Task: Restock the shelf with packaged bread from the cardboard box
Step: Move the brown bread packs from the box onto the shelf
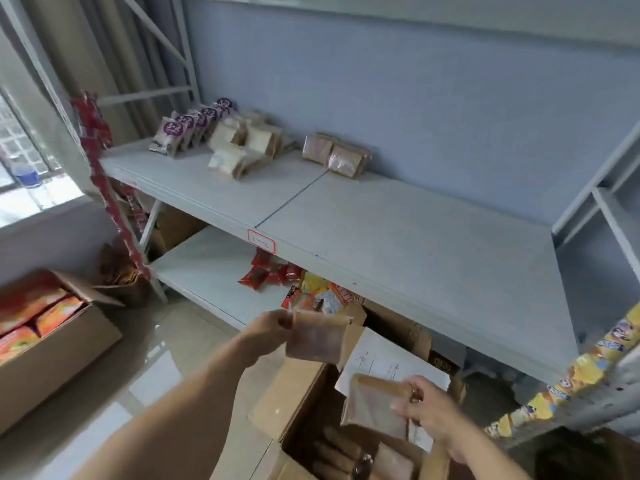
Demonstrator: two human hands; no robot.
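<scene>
Bread lifted from the cardboard box (311,427)
One packet pinched in each hand (273,327) (429,410), carried above the box, ready for shelving.

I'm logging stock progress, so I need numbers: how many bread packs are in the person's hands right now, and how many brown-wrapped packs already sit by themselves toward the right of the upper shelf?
Bread packs in hand: 2, one in the left hand as the upper pack, one in the right hand as the lower pack
Brown-wrapped packs on the upper shelf: 2
Total: 4
</scene>
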